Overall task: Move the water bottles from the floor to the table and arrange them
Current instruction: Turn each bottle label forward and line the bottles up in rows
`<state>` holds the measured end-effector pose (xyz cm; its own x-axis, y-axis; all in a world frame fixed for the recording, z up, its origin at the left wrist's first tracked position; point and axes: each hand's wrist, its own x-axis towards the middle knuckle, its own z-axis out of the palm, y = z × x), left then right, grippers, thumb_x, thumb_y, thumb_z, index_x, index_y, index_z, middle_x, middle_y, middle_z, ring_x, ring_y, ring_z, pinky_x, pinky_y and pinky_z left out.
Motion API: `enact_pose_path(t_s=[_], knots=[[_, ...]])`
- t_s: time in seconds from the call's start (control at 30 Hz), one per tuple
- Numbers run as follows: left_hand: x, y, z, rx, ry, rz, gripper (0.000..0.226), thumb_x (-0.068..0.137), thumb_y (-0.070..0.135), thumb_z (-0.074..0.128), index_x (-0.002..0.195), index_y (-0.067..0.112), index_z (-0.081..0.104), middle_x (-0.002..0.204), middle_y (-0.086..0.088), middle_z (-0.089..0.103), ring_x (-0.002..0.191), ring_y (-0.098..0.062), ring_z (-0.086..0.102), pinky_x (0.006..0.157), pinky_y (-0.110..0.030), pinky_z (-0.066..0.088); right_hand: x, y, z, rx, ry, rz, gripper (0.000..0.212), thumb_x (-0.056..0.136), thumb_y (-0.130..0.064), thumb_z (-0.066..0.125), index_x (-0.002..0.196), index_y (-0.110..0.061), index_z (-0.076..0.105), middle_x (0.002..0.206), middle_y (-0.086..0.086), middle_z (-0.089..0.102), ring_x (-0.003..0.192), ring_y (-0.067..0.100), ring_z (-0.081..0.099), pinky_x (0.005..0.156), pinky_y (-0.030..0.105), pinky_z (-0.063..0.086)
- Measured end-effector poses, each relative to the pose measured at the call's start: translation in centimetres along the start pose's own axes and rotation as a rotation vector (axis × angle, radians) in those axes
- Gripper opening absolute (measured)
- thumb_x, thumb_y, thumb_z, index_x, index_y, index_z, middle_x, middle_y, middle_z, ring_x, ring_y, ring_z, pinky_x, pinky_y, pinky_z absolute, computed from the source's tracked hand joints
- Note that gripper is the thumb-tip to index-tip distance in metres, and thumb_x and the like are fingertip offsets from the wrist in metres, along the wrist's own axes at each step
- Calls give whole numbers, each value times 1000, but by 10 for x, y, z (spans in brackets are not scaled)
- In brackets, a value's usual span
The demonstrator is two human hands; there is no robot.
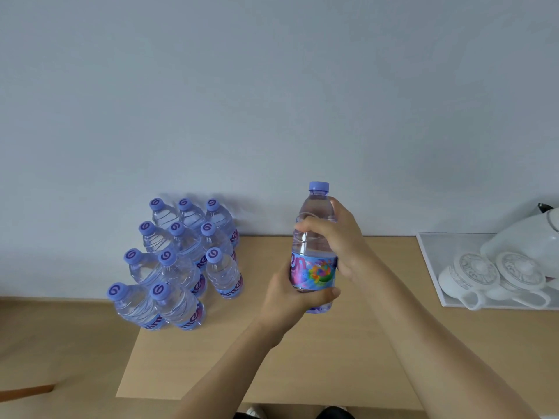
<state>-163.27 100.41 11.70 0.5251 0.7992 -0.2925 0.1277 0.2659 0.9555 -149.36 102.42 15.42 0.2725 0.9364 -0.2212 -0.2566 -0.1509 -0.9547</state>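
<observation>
Both hands hold one clear plastic water bottle (314, 246) upright above the pale wooden table (348, 358). The left hand (290, 293) wraps its fingers around the lower part, over the glossy blue and purple label with its bright swirl of colours, thumb lying across the front near the base. The right hand (338, 240) grips the ribbed, transparent shoulder higher up, fingers curled round the curve. A smooth lilac screw cap (318, 187) tops the neck, free of either hand.

To the left, eleven matching bottles (178, 264) stand upright at the table's left end in tidy rows: three across in the rows nearer the wall, two in the nearest row. Their walls are thin and rippled, each cap printed with a dark spiral, and neighbours stand touching or just beside each other. The held bottle is well apart from this cluster.

At the right end sits a flat white tray (429, 255) with a raised rim, carrying two round white ceramic cups (490, 276) with embossed lids, and a white kettle (532, 237) behind them.

The wall (272, 101) behind is plain and matte.
</observation>
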Motion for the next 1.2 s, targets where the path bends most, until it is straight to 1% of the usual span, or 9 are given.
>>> enact_pose_path(t_s=[0.17, 0.33, 0.5, 0.63, 0.7, 0.8, 0.93, 1.03, 1.2], knots=[[2, 1, -10, -14, -58, -25, 53, 55, 20, 86, 103, 13, 64, 94, -8, 72, 84, -19, 70, 78, -35, 58, 4, 4, -2, 33, -115, 14, 42, 61, -15, 75, 100, -13, 59, 89, 10, 66, 78, 28, 66, 71, 39, 55], [0, 3, -1, 89, 158, 32, 39, 63, 4, 84, 94, 9, 62, 76, -10, 70, 65, -16, 67, 58, -30, 56, -1, 3, 9, -95, 50, -43, 39, 75, -15, 79, 107, -14, 58, 92, 2, 70, 76, 16, 70, 63, 26, 56], [-1, -2, 5, 110, 200, 57, 46, 59, 9, 86, 96, 10, 59, 74, -5, 70, 59, -13, 66, 53, -21, 49, 0, 7, 16, -58, 149, -44, 38, 72, -10, 78, 104, -14, 58, 90, 4, 70, 75, 22, 69, 67, 34, 59], [0, 1, -7, 50, 60, -18, 44, 62, 10, 88, 98, 12, 63, 81, -3, 71, 69, -14, 67, 60, -22, 51, 2, 1, 11, 39, 50, -29, 32, 64, -9, 74, 92, -13, 59, 75, 1, 67, 65, 19, 64, 59, 29, 53], [0, 2, -14, 30, -18, -38, 43, 61, 11, 87, 98, 10, 64, 81, -6, 70, 70, -17, 65, 63, -28, 53, 4, 2, 7, 63, -33, -13, 30, 62, -11, 70, 90, -13, 59, 76, 1, 65, 67, 20, 64, 62, 29, 52], [-2, 1, -17, 37, 12, -43, 42, 61, 9, 86, 97, 11, 65, 87, -9, 72, 76, -18, 69, 72, -34, 58, 6, 7, 6, 55, -106, -15, 30, 65, -12, 71, 93, -12, 58, 84, 4, 65, 79, 25, 65, 72, 35, 53], [-5, 2, -9, 97, 167, -10, 38, 63, 4, 84, 94, 6, 62, 72, -5, 69, 62, -15, 65, 60, -26, 56, 1, 10, 13, -80, 18, -45, 46, 69, -26, 84, 104, -16, 57, 91, -2, 70, 86, 19, 70, 74, 33, 57], [-5, 2, -7, 183, 284, 8, 43, 60, 6, 86, 93, 11, 59, 66, 1, 67, 54, -9, 63, 53, -26, 55, -2, 15, 21, -141, 134, -98, 43, 71, -24, 85, 102, -18, 57, 97, -3, 69, 89, 15, 70, 77, 32, 57], [-7, 5, -12, 186, 165, -9, 47, 59, 10, 89, 95, 14, 58, 81, -5, 70, 59, -7, 64, 53, -18, 51, 0, 11, 19, -9, 133, -66, 31, 75, -6, 75, 100, -10, 56, 81, -1, 66, 69, 14, 66, 61, 26, 54]])
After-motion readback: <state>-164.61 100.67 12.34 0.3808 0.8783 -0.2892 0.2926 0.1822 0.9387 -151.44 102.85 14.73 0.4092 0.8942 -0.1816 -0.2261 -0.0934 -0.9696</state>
